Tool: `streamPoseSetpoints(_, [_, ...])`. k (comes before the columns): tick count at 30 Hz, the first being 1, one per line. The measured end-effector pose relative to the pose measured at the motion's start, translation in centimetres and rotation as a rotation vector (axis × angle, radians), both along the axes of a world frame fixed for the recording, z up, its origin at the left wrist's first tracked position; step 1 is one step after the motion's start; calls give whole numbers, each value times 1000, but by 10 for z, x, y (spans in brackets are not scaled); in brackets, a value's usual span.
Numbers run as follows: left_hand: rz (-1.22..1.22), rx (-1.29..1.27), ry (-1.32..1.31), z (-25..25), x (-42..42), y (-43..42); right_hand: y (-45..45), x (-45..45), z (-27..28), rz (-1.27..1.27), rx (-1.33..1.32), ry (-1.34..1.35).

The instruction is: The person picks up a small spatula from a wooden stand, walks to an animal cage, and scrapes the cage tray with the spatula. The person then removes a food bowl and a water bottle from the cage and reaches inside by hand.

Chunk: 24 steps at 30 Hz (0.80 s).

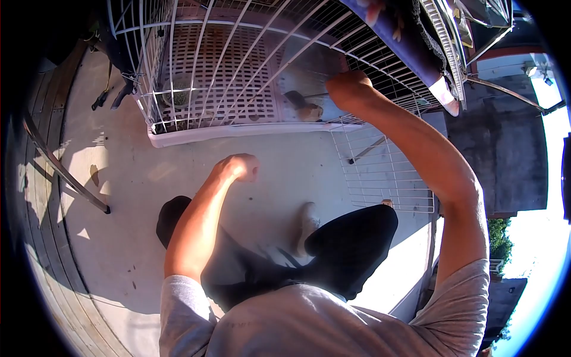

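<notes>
My right hand [350, 86] reaches to the front opening of a white wire cage [202, 71]. Its wrist is bent and its fingers are hidden from me. Just left of it, on the cage floor, lies a small brown and grey thing [306, 110] whose kind I cannot make out. In front of the cage, above the concrete, my left hand [241, 168] is closed with curled fingers; whether anything is inside them is hidden. A wire door [386, 172] hangs swung outward below my right forearm.
A slatted plastic mat [220, 77] covers part of the cage floor, above a pale tray rim [238, 132]. Patterned cloth [398, 35] lies over the cage's right side. A curved metal leg [65, 169] stands at left. A blurred greyish-brown thing [307, 229] is between my knees.
</notes>
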<state>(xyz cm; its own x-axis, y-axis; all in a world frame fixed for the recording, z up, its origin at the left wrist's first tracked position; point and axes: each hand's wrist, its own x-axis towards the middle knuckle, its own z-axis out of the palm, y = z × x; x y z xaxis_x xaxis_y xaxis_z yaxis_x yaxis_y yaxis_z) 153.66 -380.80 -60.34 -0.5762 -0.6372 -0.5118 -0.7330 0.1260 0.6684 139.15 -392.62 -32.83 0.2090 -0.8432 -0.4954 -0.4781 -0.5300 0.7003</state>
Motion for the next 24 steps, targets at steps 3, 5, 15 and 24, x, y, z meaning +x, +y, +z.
streamPoseSetpoints(3, [-60,3,-10,2,2,-2,-3,-11,21,-58,11,-117])
streamPoseSetpoints(5, [-60,-3,-16,5,4,0,-2,-20,26,-38,-30,-167])
streamPoseSetpoints(15, [-70,-10,-73,-2,1,2,0,5,-8,-69,-7,14])
streamPoseSetpoints(24, [-5,-40,-24,5,8,8,24,38,16,87,62,-9])
